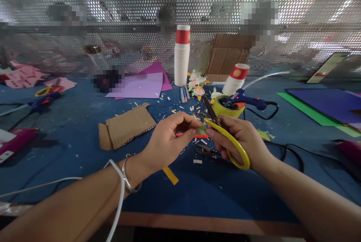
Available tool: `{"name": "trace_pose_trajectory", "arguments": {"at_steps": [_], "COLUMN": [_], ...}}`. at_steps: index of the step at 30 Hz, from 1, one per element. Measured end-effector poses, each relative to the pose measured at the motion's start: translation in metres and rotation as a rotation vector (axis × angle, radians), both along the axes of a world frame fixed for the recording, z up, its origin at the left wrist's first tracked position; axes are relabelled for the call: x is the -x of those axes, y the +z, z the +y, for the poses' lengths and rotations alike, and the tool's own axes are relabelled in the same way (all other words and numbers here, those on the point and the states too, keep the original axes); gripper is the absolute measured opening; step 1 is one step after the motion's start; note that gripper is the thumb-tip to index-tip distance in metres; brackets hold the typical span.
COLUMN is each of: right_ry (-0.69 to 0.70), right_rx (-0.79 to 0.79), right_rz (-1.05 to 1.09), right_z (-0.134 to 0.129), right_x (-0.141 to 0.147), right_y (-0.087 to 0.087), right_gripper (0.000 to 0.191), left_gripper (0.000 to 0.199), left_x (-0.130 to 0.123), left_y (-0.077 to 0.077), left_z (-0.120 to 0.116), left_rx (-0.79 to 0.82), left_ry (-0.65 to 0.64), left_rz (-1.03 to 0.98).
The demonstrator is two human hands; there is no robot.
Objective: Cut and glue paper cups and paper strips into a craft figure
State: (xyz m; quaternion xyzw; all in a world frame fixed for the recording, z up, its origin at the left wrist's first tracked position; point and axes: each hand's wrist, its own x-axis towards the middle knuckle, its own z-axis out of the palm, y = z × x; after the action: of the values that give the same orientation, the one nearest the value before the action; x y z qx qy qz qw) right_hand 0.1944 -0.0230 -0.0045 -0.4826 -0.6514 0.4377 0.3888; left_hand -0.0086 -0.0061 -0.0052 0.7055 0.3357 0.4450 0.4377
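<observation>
My left hand (172, 138) pinches a small green piece of paper (201, 130) between thumb and fingertips. Yellow-handled scissors (238, 153) rest in my right hand (239, 138), blades pointing up and away, while its fingertips meet the right edge of the green piece. Below my hands, dark snips (208, 151) lie on the blue table (197, 200). Something red-orange shows behind the green piece, partly hidden by my fingers. A yellow strip (170, 175) lies near my left wrist.
Beyond my hands stand stacked paper cups (182, 61), a yellow tape roll (228, 108) with a blue glue gun (249, 100), and paper flowers (196, 80). Cardboard (129, 125) lies left. A white cable (120, 197) crosses my left forearm. Coloured sheets (324, 102) lie right.
</observation>
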Motion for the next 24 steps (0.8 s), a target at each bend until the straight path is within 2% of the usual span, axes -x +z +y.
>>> {"name": "trace_pose_trajectory", "arguments": {"at_steps": [5,11,18,21,24], "right_ry": [-0.013,0.058,0.145,0.226,0.386], "right_rx": [0.030,-0.017,0.087,0.099,0.079], "right_rz": [-0.005,-0.051,0.057,0.127,0.245], "right_z": [0.005,0.008,0.005,0.004,0.005], "right_x": [-0.006,-0.012,-0.009,-0.012,-0.017], "right_y": [0.005,0.006,0.008,0.005,-0.002], "right_gripper": [0.039,0.043,0.050,0.051,0.055], "left_gripper": [0.011,0.014,0.008,0.014,0.024], "left_x": [0.005,0.009,0.008,0.007,0.006], "left_y": [-0.001,0.000,0.005,0.008,0.010], "left_z": [0.012,0.020,0.019,0.019,0.018], "left_rx": [0.153,0.165,0.233,0.303,0.373], "left_ry": [0.047,0.113,0.143,0.115,0.086], "left_rz": [-0.053,-0.098,-0.193,-0.272,-0.345]}}
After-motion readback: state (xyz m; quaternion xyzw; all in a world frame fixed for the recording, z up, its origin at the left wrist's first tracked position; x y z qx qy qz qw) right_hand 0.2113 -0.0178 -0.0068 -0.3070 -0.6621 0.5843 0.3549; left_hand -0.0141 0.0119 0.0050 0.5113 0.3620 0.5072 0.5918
